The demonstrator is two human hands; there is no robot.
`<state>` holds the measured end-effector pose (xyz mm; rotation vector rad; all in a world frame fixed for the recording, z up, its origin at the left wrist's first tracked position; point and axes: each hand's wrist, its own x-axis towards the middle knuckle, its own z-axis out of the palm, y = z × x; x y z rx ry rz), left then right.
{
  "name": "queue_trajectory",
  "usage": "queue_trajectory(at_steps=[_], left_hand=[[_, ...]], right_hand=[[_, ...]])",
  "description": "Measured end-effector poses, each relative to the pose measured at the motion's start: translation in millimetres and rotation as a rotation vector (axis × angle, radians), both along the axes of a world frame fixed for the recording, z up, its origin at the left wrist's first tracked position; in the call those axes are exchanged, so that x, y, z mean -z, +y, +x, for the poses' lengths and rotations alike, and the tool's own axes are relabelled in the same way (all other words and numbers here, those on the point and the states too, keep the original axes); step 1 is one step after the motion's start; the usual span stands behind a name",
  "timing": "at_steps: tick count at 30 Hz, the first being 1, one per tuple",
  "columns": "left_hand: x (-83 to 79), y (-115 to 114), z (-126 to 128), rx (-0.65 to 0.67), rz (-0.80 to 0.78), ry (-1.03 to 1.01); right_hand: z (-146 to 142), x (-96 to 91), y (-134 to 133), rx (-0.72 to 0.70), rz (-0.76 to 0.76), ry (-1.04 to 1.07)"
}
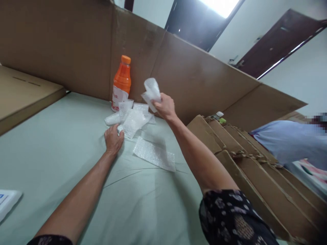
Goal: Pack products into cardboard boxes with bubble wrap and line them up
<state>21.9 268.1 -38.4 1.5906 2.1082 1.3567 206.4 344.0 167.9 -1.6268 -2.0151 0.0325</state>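
My right hand [165, 106] is raised over the back of the table, its fingers closed on a folded piece of clear bubble wrap [152, 89]. Below it lies a loose pile of bubble wrap pieces [134, 120]. At the pile's near left edge my left hand [113, 139] rests on the cloth, thumb apart from the fingers; its fingertips are close to the wrap, and whether they touch it I cannot tell. A separate flat strip of bubble wrap [154, 154] lies nearer, between my forearms. Behind the pile stands an orange bottle [122, 81] with an orange cap, upright.
A tall cardboard wall [138, 44] closes off the back of the pale green table [76, 149]. A cardboard box [28, 92] sits at left, a white object [9, 202] at lower left. On the right stand cardboard dividers [255, 170]; beyond them is a person in a light shirt.
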Motion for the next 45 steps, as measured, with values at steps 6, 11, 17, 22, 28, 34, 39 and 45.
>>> queue_trajectory(at_steps=[6,11,17,22,28,34,39,45], left_hand=[[0.5,1.1,-0.3,-0.011,0.009,-0.032],[0.6,0.8,1.4,-0.014,0.011,-0.055],[-3.3,-1.2,1.7,-0.022,0.009,-0.052],[-4.3,-1.3,3.0,-0.020,-0.003,-0.049],[-4.3,-0.6,3.5,-0.018,-0.022,-0.021],[-0.8,1.7,3.1,-0.030,-0.022,-0.024],[0.6,1.7,4.2,-0.030,-0.024,-0.040],[-3.2,-0.8,4.5,-0.030,-0.015,-0.044]], right_hand=[[-3.6,1.1,-30.7,-0.158,-0.160,-0.100],[58.7,88.7,-132.1,-0.273,-0.371,-0.226],[74.7,124.2,-176.9,-0.259,-0.310,-0.032],[48.1,29.1,-148.5,-0.220,-0.026,0.637],[-17.4,-1.5,0.9,-0.170,0.250,0.616],[-56.8,51.7,55.2,-0.143,-0.051,0.503],[-33.4,82.3,0.2,-0.195,-0.002,0.093],[-34.8,73.9,-13.8,-0.289,-0.204,-0.213]])
